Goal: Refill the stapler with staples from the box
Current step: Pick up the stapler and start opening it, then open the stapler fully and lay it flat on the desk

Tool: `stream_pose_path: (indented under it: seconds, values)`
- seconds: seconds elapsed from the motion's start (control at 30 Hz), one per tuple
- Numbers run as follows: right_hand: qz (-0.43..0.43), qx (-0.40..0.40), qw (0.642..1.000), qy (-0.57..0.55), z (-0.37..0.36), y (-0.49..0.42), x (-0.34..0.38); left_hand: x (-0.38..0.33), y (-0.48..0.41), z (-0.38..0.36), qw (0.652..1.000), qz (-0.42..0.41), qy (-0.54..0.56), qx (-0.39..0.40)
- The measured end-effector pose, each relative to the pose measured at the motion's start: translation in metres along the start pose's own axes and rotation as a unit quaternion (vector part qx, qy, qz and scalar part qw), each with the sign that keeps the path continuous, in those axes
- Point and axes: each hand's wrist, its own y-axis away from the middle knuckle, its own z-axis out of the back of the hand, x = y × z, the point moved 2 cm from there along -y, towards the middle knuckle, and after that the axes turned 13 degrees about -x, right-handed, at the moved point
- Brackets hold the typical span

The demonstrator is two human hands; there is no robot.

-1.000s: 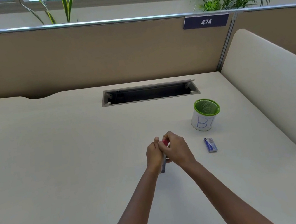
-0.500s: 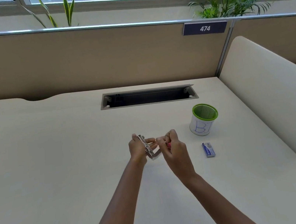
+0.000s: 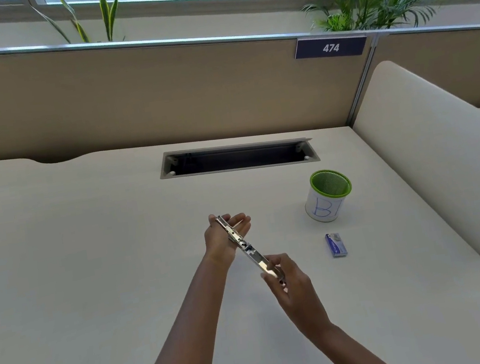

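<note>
We see a long, silvery metal stapler (image 3: 244, 244) swung out flat and held above the smooth cream desk (image 3: 89, 268). Our left hand (image 3: 225, 237) holds its far end between the thumb and nearly straight fingers. Our right hand (image 3: 293, 286) pinches the near end with curled fingertips. A small blue-and-white cardboard staple box (image 3: 335, 244) lies on the desk to the right, near a white cup with a green mesh rim (image 3: 328, 199).

Silver stapler (image 3: 244, 245); blue staple box (image 3: 335, 244); green-rimmed white cup (image 3: 328, 196).
</note>
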Motion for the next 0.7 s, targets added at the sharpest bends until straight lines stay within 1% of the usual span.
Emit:
stream_pose_path:
  seconds: [0.17, 0.3, 0.4, 0.57, 0.7]
  values:
    - [0.006, 0.010, 1.000, 0.017, -0.001, 0.000, 0.001, 0.003, -0.004, 0.000, 0.999, 0.011, -0.022, 0.029]
    - [0.021, -0.024, 0.999, 0.037, 0.001, -0.013, 0.008, 0.008, -0.004, 0.002, 0.997, 0.019, -0.055, 0.056]
    - [0.048, -0.040, 0.996, 0.068, -0.001, -0.028, 0.017, 0.012, -0.001, 0.002, 0.995, 0.025, -0.071, 0.067]
    - [0.081, -0.007, 0.990, 0.113, -0.009, -0.051, 0.027, 0.015, 0.005, 0.001, 0.990, 0.027, -0.109, 0.080]
    - [0.101, 0.017, 0.982, 0.157, -0.015, -0.062, 0.032, 0.017, 0.006, 0.000, 0.986, 0.001, -0.157, 0.058]
